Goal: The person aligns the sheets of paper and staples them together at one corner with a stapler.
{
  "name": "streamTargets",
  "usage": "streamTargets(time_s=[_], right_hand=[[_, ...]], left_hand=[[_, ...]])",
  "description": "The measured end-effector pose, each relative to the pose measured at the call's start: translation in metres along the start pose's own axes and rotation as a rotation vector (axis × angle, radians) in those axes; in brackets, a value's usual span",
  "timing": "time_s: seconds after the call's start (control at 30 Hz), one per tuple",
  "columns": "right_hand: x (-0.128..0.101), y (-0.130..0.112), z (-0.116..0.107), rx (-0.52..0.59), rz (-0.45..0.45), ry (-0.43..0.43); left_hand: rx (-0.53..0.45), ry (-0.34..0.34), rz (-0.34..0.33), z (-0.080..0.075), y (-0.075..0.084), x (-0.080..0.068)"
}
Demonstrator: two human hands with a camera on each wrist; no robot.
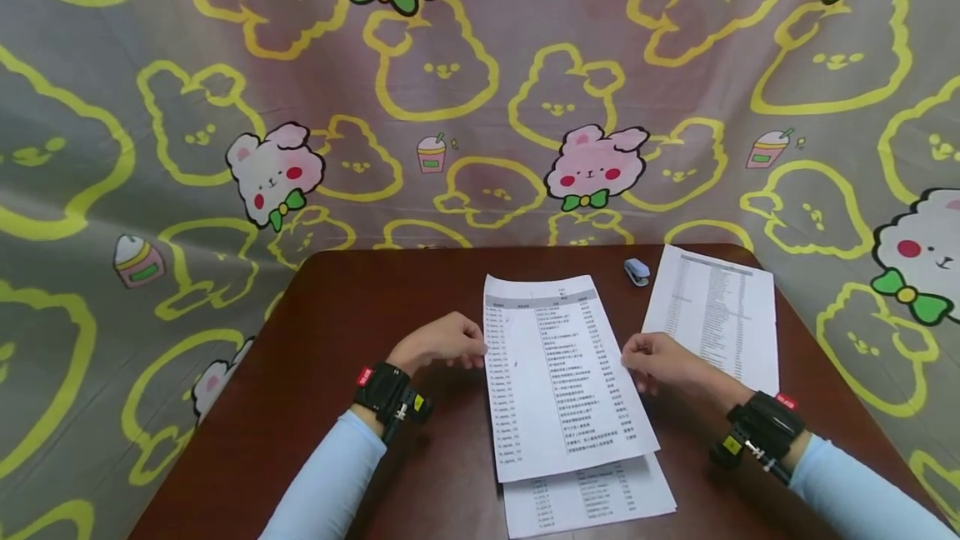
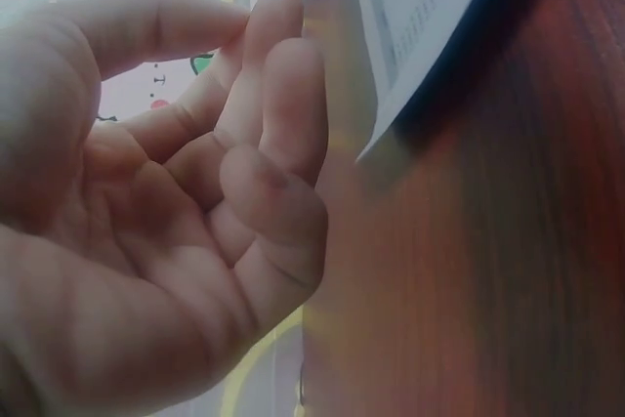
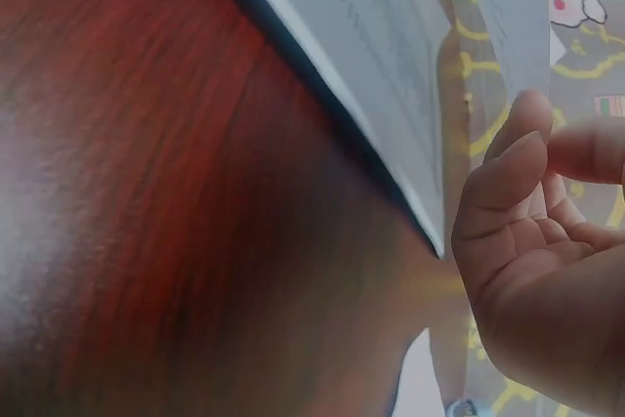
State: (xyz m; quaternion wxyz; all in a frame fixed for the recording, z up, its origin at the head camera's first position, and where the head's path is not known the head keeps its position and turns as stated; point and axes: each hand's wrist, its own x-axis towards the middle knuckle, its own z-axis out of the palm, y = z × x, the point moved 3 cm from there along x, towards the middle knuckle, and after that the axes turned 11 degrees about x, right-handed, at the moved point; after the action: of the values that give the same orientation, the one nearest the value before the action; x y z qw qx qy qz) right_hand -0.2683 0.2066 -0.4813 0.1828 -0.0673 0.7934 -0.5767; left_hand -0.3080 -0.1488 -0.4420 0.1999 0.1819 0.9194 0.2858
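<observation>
Overhead, both hands (image 1: 442,342) (image 1: 660,361) flank top sheet (image 1: 558,373); only wrist views show fingers (image 2: 283,95) (image 3: 508,173) loosely curled, grasping nothing.

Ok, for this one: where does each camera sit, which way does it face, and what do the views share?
Head: worn on the head, looks forward and down at the table; shows the left hand, right hand, both sleeves.
Left wrist: looks along the palm at the top sheet; shows curled fingers.
Right wrist: looks past the palm at that sheet's edge.
All share the top sheet and table.
</observation>
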Motion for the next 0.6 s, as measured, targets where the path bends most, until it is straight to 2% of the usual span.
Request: streamTargets(time_s=[0.23, 0.6], right_hand=[[0.003, 0.010, 0.009, -0.004, -0.008, -0.057], [-0.001, 0.019, 0.006, 0.026, 0.022, -0.102]], left_hand=[[-0.014, -0.006, -0.023, 0.011, -0.008, -0.003], [-0.015, -0.021, 0.011, 0.016, -0.004, 0.000]])
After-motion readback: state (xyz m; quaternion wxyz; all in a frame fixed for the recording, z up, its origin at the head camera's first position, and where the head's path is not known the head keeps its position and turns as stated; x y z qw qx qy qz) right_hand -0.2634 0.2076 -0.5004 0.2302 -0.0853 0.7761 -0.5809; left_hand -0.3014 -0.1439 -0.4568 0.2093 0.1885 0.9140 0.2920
